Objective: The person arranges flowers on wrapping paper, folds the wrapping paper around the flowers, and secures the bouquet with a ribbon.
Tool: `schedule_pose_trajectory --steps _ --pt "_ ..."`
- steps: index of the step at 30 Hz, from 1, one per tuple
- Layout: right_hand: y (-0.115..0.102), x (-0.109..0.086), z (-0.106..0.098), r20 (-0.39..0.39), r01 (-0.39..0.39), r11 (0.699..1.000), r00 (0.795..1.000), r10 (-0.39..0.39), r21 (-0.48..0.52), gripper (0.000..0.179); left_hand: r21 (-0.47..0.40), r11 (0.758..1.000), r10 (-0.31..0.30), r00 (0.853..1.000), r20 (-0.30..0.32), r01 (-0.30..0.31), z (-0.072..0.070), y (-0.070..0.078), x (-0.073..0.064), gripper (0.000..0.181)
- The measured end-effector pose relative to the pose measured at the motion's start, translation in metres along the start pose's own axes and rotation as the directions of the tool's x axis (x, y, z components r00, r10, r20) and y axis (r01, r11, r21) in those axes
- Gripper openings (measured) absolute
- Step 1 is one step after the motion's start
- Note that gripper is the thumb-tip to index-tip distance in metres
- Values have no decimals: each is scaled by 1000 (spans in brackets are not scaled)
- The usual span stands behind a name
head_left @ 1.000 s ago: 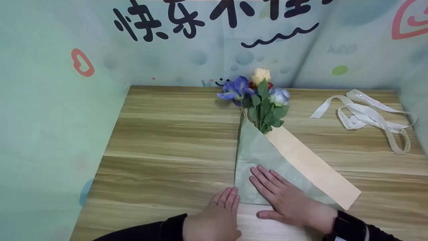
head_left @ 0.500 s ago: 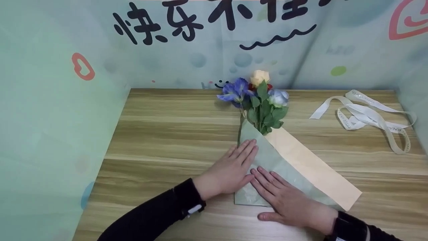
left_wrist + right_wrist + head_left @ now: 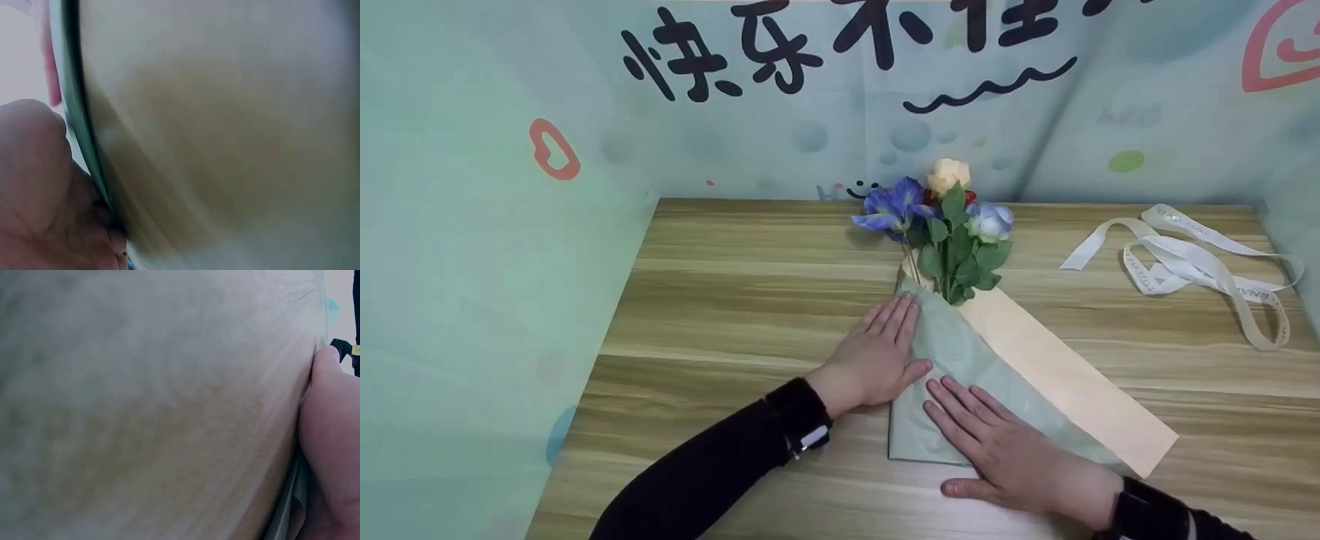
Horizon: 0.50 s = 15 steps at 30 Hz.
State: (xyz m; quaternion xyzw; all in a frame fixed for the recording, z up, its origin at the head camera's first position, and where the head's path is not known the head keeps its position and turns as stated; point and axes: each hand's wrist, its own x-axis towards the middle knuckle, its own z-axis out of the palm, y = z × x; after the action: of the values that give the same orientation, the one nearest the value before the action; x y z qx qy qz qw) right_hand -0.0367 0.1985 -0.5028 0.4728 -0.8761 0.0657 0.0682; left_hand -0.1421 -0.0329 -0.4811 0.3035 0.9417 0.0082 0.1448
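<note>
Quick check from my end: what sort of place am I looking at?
Probably a small craft or filming booth: a printed backdrop rises behind a wood-grain tabletop where flowers lie in folded paper near white ribbon.

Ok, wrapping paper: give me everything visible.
The wrapping paper shows a thin-looking pale green layer over a cream layer; whether that is one two-toned sheet I can't tell. It lies on the wooden table, cream showing as a strip along the slanted right side. The flowers stick out at its top. The left hand rests along its left edge, the right hand on its lower part.
</note>
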Motion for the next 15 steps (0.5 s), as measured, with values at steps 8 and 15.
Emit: schedule_pose_trajectory --steps 8,15 --pt "1 0 0 48 -6 1000 999 5 27 95 33 995 -94 995 40 93 -7 -12 24 84" --pt "-1 1 -3 61 -15 1000 998 14 19 98 49 991 -127 991 42 125 -14 -23 37 85"
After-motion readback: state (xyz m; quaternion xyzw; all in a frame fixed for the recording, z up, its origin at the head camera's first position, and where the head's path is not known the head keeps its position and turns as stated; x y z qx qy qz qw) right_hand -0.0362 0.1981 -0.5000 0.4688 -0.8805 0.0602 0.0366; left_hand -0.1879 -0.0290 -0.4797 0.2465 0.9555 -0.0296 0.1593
